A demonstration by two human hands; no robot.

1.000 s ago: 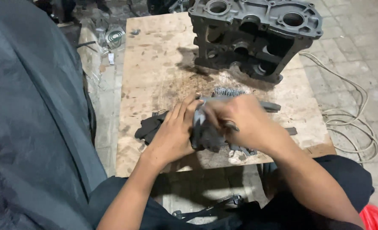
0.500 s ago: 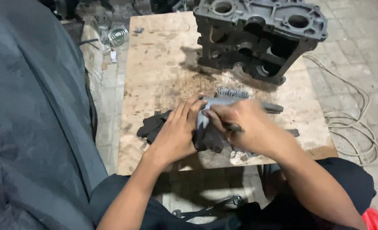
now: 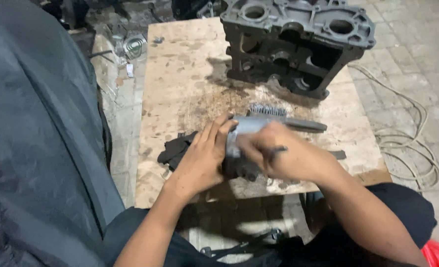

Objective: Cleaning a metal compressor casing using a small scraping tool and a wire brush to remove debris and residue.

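Note:
My left hand [image 3: 203, 155] presses against a dark greasy metal part [image 3: 239, 165] near the front edge of a stained plywood board [image 3: 190, 84]. My right hand [image 3: 284, 155] is closed on the same part from the right, with a thin dark tool or rod [image 3: 277, 149] sticking out between its fingers. A grey wire brush [image 3: 279, 118] with metal bristles lies just behind my hands. A black rag [image 3: 176, 148] lies under and left of my left hand.
A large dark engine block [image 3: 298, 42] stands at the board's far right. A pale cable [image 3: 407, 143] coils on the paved floor at right. A grey cover [image 3: 36, 138] fills the left. Springs and small parts [image 3: 134, 44] lie on the ground at far left.
Both hands have stayed on the metal part, shifting slightly as they work it. The camera view has moved a little.

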